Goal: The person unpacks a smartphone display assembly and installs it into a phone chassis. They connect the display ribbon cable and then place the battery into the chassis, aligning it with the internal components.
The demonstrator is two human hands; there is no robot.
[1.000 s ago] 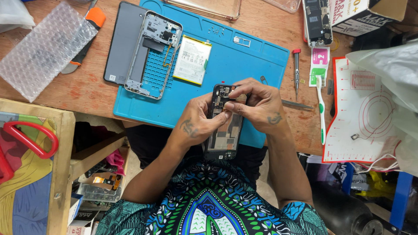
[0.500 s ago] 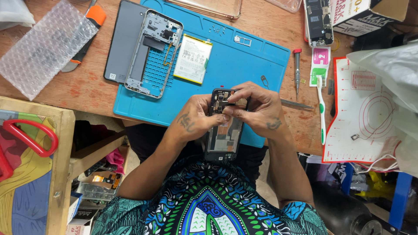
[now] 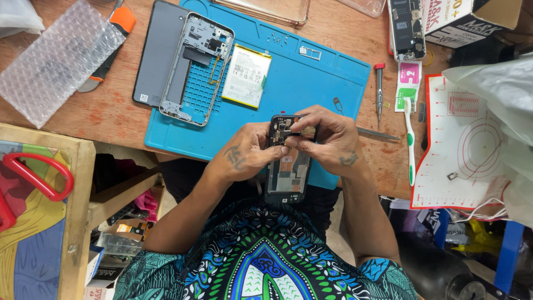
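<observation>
Where the blue work mat (image 3: 311, 83) runs out at the table's near edge, I hold the opened phone (image 3: 287, 161) partly over the mat and partly out past the edge, above my lap, so its lower end hangs free with open air around it. Room on the mat lies mostly ahead of my knuckles: a bare blue stretch between my hands and the battery (image 3: 246, 75), with the silver phone frame (image 3: 195, 68) and the grey back cover (image 3: 160, 53) further off to the left. To the right the space is tighter, with tweezers (image 3: 377, 134) just beside my right hand (image 3: 327, 141), a screwdriver (image 3: 379, 91) beyond them, and a white toothbrush (image 3: 410, 139) on bare wood. My left hand (image 3: 250, 153) grips the phone's left side, fingers curled around it; my right hand clasps the top right corner, thumb and forefinger pinched together over the dark camera area. Whether something small sits between those fingertips, I cannot tell. Inside, the phone is flat and rectangular, black-rimmed, with dull metal shields and coppery patches. Smooth, rubbery mat, scuffed reddish tabletop, and a sheet of bubble wrap (image 3: 55, 58) well apart at far left.
</observation>
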